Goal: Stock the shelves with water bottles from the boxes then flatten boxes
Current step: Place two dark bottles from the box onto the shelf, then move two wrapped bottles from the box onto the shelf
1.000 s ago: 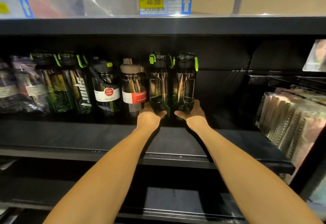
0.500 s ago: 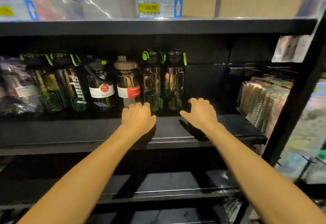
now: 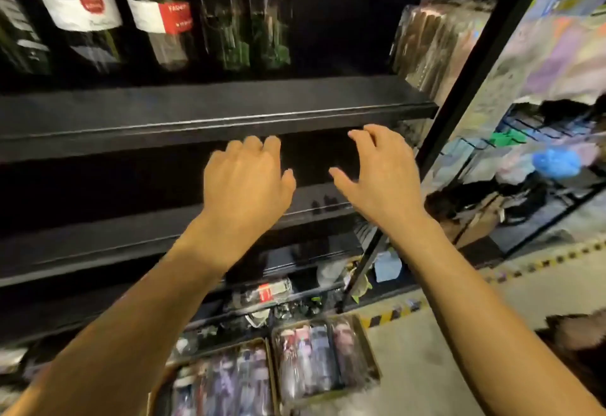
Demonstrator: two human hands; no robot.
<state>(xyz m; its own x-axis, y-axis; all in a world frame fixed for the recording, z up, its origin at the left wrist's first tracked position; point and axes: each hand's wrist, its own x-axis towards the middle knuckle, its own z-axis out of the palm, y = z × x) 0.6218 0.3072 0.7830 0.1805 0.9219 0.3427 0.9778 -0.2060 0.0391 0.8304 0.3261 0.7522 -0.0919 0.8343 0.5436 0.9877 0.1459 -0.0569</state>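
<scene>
Withdrawn from shelf [image 3: 229, 101]: left grip [image 3: 246, 183] and right grip [image 3: 383, 176] hover empty, fingers loose. Stocked water bottles [image 3: 252, 22] stand above them; boxes [image 3: 370, 353] below, likely next reach.

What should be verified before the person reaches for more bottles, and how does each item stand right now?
1. Left hand free: ok, fingers relaxed, holding nothing.
2. Right hand free: ok, fingers loosely spread, holding nothing.
3. Stock in the floor boxes: ok, wrapped bottles show in both open boxes.
4. Room on the shelf beside the shelved bottles: ok, a dark gap shows to their right.
5. Shelved bottles standing straight: cannot tell, the view is blurred and their tops are cut off.
</scene>
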